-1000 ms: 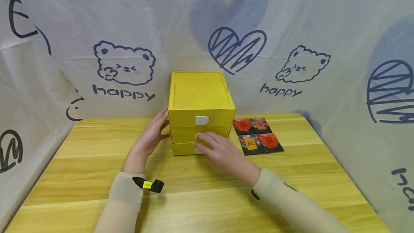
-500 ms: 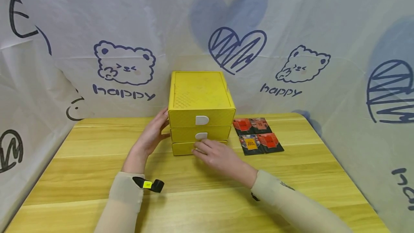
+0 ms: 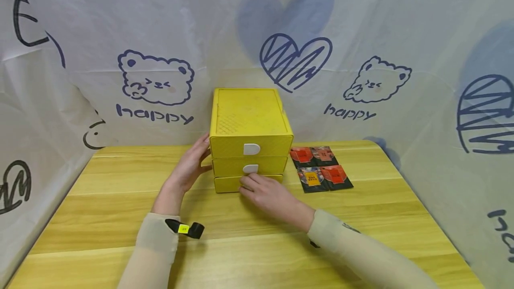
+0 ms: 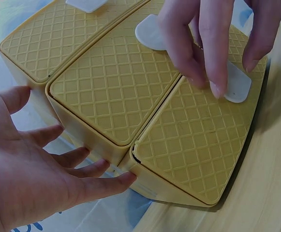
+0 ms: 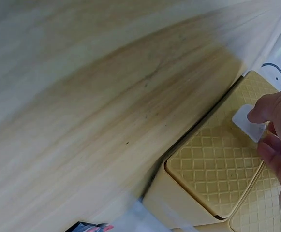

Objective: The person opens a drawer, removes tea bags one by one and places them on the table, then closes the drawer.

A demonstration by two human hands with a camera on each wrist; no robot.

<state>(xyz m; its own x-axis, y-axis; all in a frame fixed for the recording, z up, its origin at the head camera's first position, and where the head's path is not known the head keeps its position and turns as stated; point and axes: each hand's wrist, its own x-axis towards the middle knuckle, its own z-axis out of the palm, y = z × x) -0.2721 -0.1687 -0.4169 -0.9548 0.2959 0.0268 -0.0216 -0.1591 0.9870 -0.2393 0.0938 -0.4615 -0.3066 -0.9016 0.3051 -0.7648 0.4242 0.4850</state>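
A yellow drawer unit with three stacked drawers stands at the back of the table, all its drawers closed. Each drawer front has a waffle pattern and a white tab handle. My left hand rests along the unit's left side, its fingers spread and fingertips at the wall in the left wrist view. My right hand is at the bottom drawer. Its thumb and fingers pinch that drawer's white handle. The middle handle shows just above the right fingers.
Several flat black-and-red packets, one with a yellow label, lie right of the unit. The wood-grain table ends at a white cloth backdrop printed with bears and hearts, close behind the unit.
My right hand has moved down from the middle handle to the bottom one, and its fingers have closed in there. The left hand and the drawer unit stay in place.
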